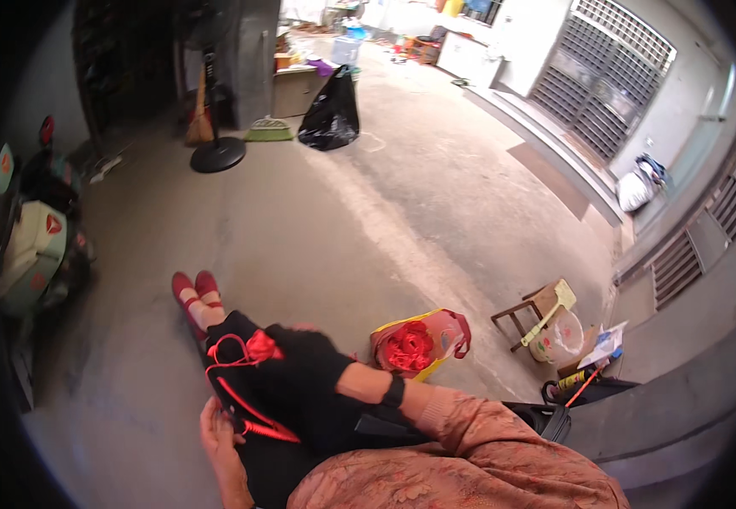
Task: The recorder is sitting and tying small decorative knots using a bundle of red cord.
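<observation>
My left hand (222, 437) is beside my lap at the lower left, fingers curled at the end of a red cord (270, 431). The cord lies across my black trousers (313, 373). A red knotted bunch (262, 346) with a thin looped strand rests on my thigh. My right forearm, with a black wristband (394, 391), reaches over my leg. The right hand's fingers are hidden behind the black cloth. Right of my legs stands a pink and yellow bag (444, 333) holding red cord bundles (409, 346).
A small wooden stool (516, 318) and a bucket (559, 335) stand at the right. Farther off are a black plastic bag (331, 110), a fan base (218, 154), a broom (199, 123) and a green dustpan (269, 130). A scooter (33, 237) is parked at the left.
</observation>
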### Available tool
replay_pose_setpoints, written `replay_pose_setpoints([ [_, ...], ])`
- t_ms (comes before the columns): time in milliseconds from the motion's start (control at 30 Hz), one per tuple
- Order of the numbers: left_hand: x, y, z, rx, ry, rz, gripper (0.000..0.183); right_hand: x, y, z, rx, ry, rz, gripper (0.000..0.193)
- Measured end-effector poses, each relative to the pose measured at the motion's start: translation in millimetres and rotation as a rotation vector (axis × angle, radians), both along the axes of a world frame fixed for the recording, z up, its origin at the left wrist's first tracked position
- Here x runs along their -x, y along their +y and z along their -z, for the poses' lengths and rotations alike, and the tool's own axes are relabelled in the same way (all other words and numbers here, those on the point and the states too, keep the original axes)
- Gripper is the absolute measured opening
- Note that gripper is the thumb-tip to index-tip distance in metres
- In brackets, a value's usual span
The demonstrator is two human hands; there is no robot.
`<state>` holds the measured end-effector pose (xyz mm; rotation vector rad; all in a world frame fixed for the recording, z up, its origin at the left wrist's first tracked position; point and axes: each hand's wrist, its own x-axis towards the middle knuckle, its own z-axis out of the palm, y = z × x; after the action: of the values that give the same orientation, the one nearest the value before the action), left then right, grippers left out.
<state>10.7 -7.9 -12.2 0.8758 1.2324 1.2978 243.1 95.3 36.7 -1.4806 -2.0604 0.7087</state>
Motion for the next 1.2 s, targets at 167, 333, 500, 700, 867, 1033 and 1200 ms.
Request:
replay_pose_setpoints([
  [167, -1.7, 5.8, 21.7, -0.035, 0.131, 0.028, 0.027, -15.1, 12.0, 33.5, 0.194, 0.472, -0.061, 0.049],
  [333, 5.2, 6.9, 20.3, -0.025, 0.162, 0.110, 0.027, -56.1, 28.3, 34.7, 0.582, 1.073, 0.047, 0.037],
  [500, 20.9, 1.8, 41.3, 0.040, 0.223, 0.179, 0.030, -86.9, 41.4, 39.3, 0.659, 1.513, 0.113, 0.037],
  [700, 35.2, 4.8, 48.5, 0.046, 0.527, 0.162, 0.032, -110.0, 58.1, 63.7, 0.501, 1.789, 0.113, 0.038],
  [867, 13.7, -6.1, 11.7, 0.041, 1.236, 0.128, 0.031, -124.5, 56.1, 41.7, 0.482, 1.714, 0.221, 0.037],
  [1033, 5.5, -7.9, -4.4, 0.017, 0.872, 0.165, 0.021, -131.3, 52.3, 16.9, 0.427, 1.146, 0.347, 0.037],
  [1200, 10.6, -16.9, -12.6, 0.076, 0.433, -0.042, 0.013, -71.8, 31.9, 22.5, 0.427, 0.825, 0.091, 0.040],
])
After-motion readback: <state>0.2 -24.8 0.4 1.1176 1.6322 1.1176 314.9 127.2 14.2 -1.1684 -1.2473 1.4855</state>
